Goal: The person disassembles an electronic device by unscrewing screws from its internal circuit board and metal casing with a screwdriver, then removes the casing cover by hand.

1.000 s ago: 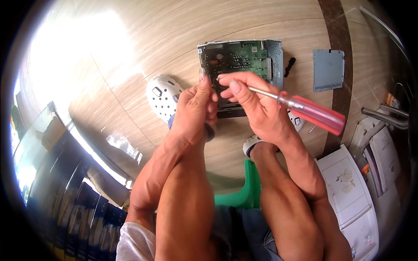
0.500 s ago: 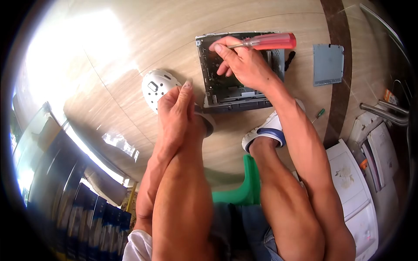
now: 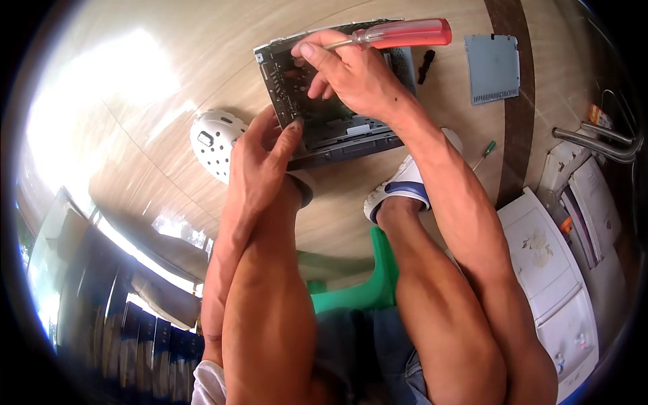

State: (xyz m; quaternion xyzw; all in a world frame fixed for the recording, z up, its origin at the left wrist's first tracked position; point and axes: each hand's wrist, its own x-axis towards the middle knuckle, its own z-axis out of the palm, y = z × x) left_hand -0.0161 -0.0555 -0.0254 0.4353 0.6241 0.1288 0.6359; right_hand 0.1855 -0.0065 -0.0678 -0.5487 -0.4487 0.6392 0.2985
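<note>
An open metal computer case (image 3: 337, 145), with dark boards and slots inside, lies on the floor between my feet. My right hand (image 3: 354, 77) is closed around the shaft of a screwdriver (image 3: 405, 34) over the case. Its clear and red handle sticks out to the right, and the tip is hidden by my fingers. My left hand (image 3: 260, 155) grips the case at its near left corner, thumb on the inner side and fingers at the outer edge.
A grey metal panel (image 3: 493, 71), a small black part (image 3: 426, 66) and a green-handled screwdriver (image 3: 486, 154) lie to the right. White clogs (image 3: 217, 142) flank the case. A green stool (image 3: 358, 290) is under me; a white drawer unit (image 3: 547, 263) stands at right.
My left hand has gone from beside the case, fingers curled, to gripping its corner. The case now sits slightly rotated. My right hand keeps its hold on the screwdriver; the whole view has shifted.
</note>
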